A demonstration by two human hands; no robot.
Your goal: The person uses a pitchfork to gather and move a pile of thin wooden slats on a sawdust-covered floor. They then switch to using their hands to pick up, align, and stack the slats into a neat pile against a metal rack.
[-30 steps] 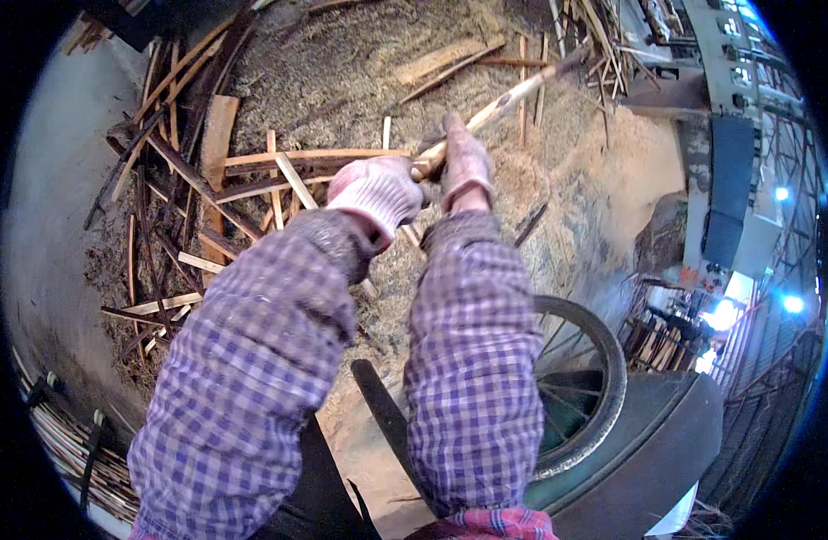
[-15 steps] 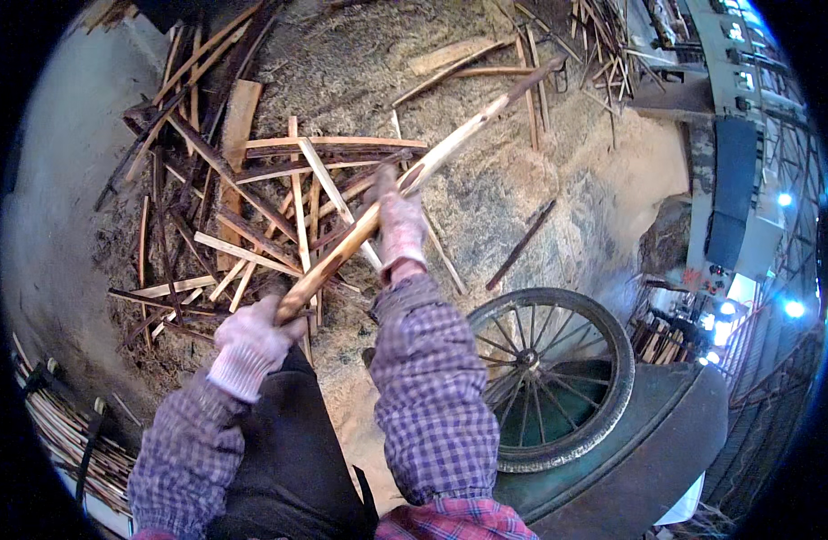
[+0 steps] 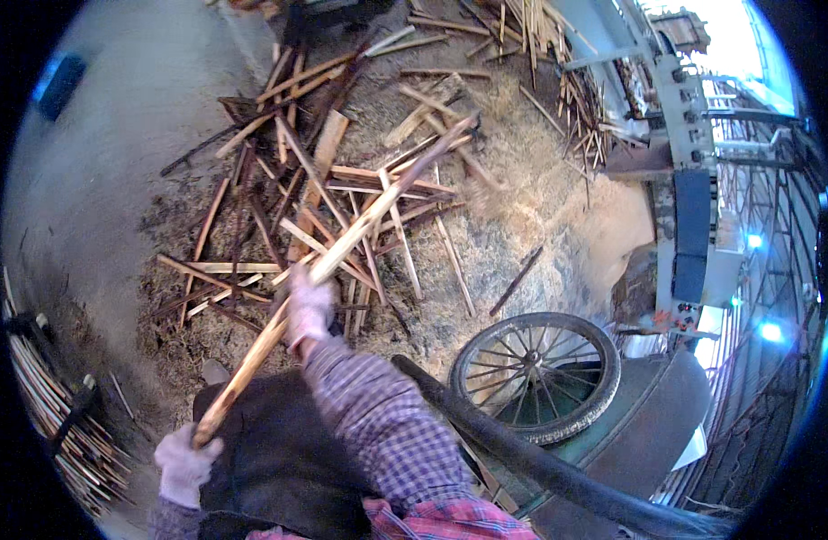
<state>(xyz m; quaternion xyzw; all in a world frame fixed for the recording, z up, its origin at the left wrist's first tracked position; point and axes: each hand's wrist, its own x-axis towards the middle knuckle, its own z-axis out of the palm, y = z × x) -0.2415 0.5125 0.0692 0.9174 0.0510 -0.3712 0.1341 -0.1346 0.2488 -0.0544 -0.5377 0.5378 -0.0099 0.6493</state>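
A long pole [image 3: 355, 234] with pale and brown patches slants from the lower left up to the pile. My left hand [image 3: 184, 461], in a light glove, is closed round its near end. Farther up, my right hand [image 3: 310, 308] grips the same pole, gloved too and a little blurred. Beneath and beyond the pole lies a jumbled heap of wood strips [image 3: 328, 153], some with dark bark. The pole's far end passes over this heap; whether it touches is unclear.
A spoked wheel [image 3: 533, 358] lies on a green cart body [image 3: 657, 405] at my right, with a thick dark bar [image 3: 522, 454] nearer me. Bundled thin sticks [image 3: 58, 405] lie at lower left. Sawdust [image 3: 558, 216] covers the ground. More wood strips [image 3: 544, 40] are heaped far right.
The pole has come back toward me and to the left, with both hands still on it. My view has shifted, and the dark bar beside the wheel now shows.
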